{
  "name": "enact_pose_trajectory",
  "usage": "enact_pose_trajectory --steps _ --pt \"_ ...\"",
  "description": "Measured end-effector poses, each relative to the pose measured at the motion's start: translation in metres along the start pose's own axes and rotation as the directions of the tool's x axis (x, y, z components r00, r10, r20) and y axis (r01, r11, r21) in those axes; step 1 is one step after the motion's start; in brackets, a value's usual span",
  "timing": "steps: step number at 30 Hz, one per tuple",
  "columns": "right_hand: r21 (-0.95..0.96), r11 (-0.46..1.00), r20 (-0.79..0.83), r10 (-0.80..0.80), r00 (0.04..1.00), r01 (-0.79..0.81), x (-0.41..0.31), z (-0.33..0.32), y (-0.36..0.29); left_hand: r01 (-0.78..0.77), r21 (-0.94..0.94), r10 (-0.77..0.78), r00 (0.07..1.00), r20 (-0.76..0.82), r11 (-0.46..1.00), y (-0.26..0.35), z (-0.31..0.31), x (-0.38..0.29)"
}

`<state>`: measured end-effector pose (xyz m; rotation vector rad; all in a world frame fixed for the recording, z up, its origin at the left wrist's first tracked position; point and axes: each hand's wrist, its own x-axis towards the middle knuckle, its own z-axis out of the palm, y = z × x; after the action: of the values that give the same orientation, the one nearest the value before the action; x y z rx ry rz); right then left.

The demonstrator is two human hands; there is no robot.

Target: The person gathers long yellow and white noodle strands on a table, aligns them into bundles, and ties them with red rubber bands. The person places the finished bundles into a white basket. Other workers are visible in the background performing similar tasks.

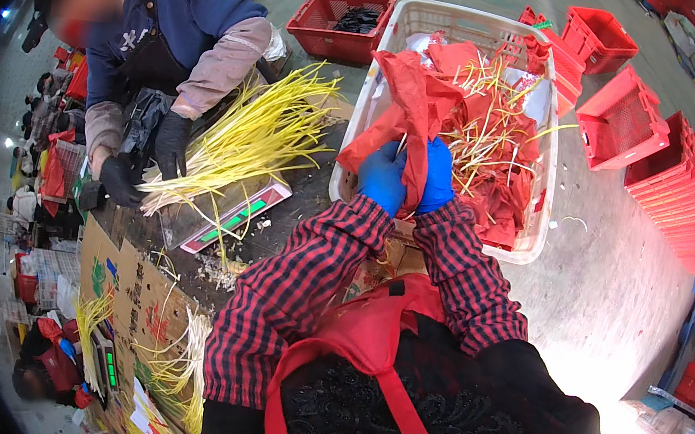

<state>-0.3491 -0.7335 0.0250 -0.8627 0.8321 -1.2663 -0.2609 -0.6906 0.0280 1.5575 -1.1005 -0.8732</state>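
Both my hands wear blue gloves, over the near side of a white plastic crate. My left hand grips a crumpled red sheet, paper or thin plastic, whose upper part flares above the fingers. Close beside it, my right hand is closed on the same sheet's other side; some fingertips are hidden in the folds. More crumpled red sheets lie in the white crate, mixed with loose yellow-and-white stalks.
At left, a co-worker's black-gloved hands hold a bundle of yellow chives over a digital scale on a dark table. A red crate stands beyond; stacked red crates stand at right. Chives and cardboard lie at lower left.
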Motion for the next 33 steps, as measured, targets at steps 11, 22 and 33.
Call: enact_pose_trajectory --steps 11,22,33 --pt "-0.61 0.628 0.284 -0.396 0.873 0.483 0.01 -0.021 0.01 0.237 0.178 -0.263 0.954 0.143 0.955 0.057 -0.041 -0.016" --pt "0.182 0.983 0.035 0.026 0.999 -0.032 0.075 -0.072 0.033 0.391 -0.073 -0.364 0.898 0.246 0.917 0.074 -0.093 -0.056" --pt "0.358 0.932 0.112 0.02 0.993 -0.06 0.08 -0.09 0.01 0.287 -0.249 -0.253 0.954 0.159 0.925 0.114 -0.124 -0.064"
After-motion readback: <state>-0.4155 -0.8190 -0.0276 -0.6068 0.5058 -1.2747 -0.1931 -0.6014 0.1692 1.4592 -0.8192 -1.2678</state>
